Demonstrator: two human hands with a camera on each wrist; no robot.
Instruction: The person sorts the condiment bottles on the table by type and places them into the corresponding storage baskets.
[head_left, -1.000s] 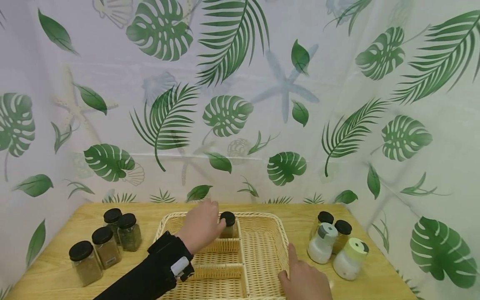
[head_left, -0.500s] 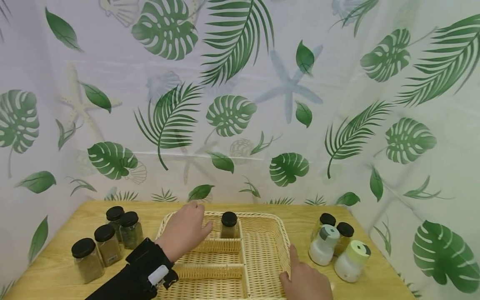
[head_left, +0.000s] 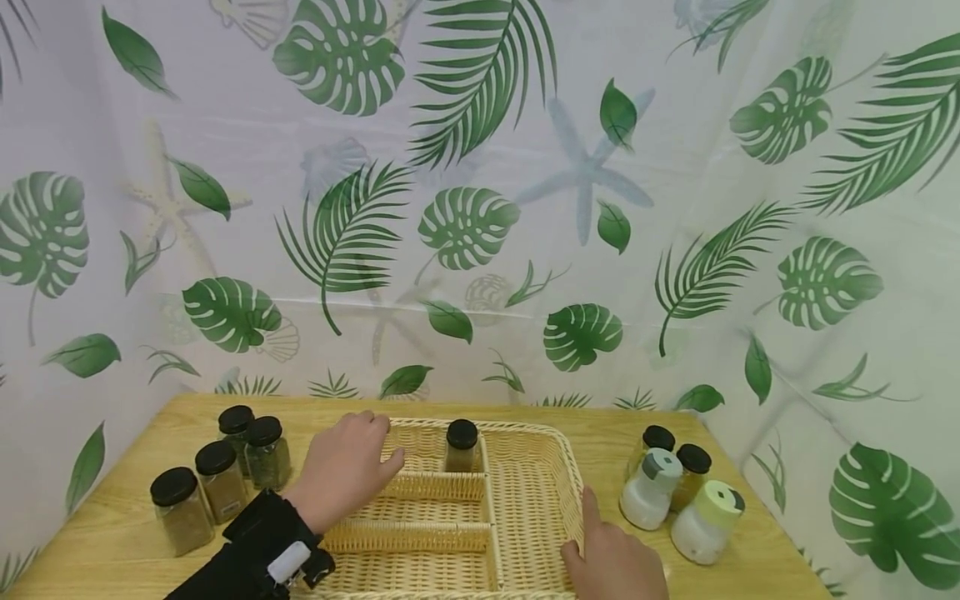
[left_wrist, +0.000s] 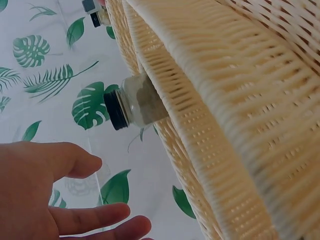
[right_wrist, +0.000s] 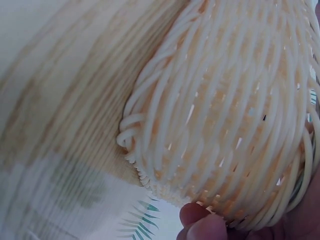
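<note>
My left hand (head_left: pixel 348 467) hovers over the left part of the woven basket (head_left: pixel 525 429), fingers loosely spread and holding nothing. To its right, a glass jar with a black lid (head_left: pixel 461 446) stands in the basket's back left compartment. In the left wrist view the same jar (left_wrist: pixel 142 100) is apart from the fingertips (left_wrist: pixel 137 227). My right hand (head_left: pixel 618 554) holds the basket's right rim, the thumb on the inner side and the index finger along the outside. The right wrist view shows its fingertips (right_wrist: pixel 207 227) against the basket wall (right_wrist: pixel 220 110).
Several black-lidded spice jars (head_left: pixel 217 479) stand on the wooden table (head_left: pixel 300 404) left of the basket. On the right are two black-lidded jars (head_left: pixel 692 475), a grey-capped white shaker (head_left: pixel 651 490) and a yellow-capped shaker (head_left: pixel 707 521). A leaf-patterned cloth (head_left: pixel 480 208) hangs behind.
My left hand has let go of the black-lidded jar in the back compartment and moved left, away from it. The right hand stays on the basket's rim.
</note>
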